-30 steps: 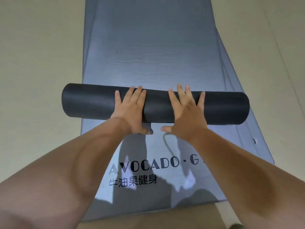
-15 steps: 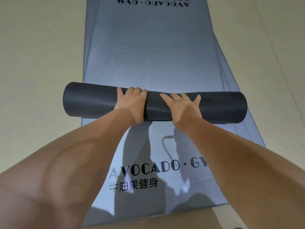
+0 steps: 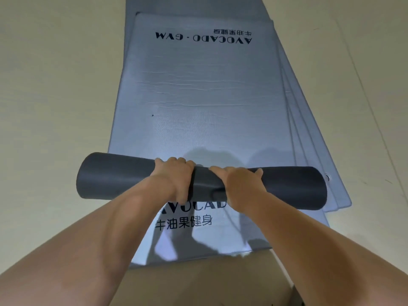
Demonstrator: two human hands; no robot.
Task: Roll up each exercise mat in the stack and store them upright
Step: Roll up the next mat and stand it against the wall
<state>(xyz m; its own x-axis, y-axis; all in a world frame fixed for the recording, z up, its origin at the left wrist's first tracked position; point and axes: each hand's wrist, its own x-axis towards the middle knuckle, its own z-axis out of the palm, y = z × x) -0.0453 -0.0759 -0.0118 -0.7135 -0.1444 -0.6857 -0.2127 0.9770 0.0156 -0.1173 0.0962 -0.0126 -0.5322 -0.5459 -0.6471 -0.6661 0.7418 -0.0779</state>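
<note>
A dark grey rolled part of the top mat (image 3: 114, 175) lies crosswise over the stack of grey mats (image 3: 198, 96). The flat remainder of that mat stretches away from me, printed "AVOCADO · GYM" at its far end. My left hand (image 3: 174, 180) grips the roll just left of its middle, fingers curled over the top. My right hand (image 3: 238, 184) grips it just right of the middle, fingers wrapped over the far side. The mat below shows its own print near me, partly hidden by the roll and my wrists.
The stack lies on a beige floor (image 3: 55, 96). Edges of several lower mats (image 3: 309, 151) fan out to the right, one with a metal eyelet (image 3: 328, 177) by the roll's right end. Open floor lies on both sides.
Both hands went from flat fingers on top of the roll to curled grips around it. The roll has come a little toward me, now covering part of the near print.
</note>
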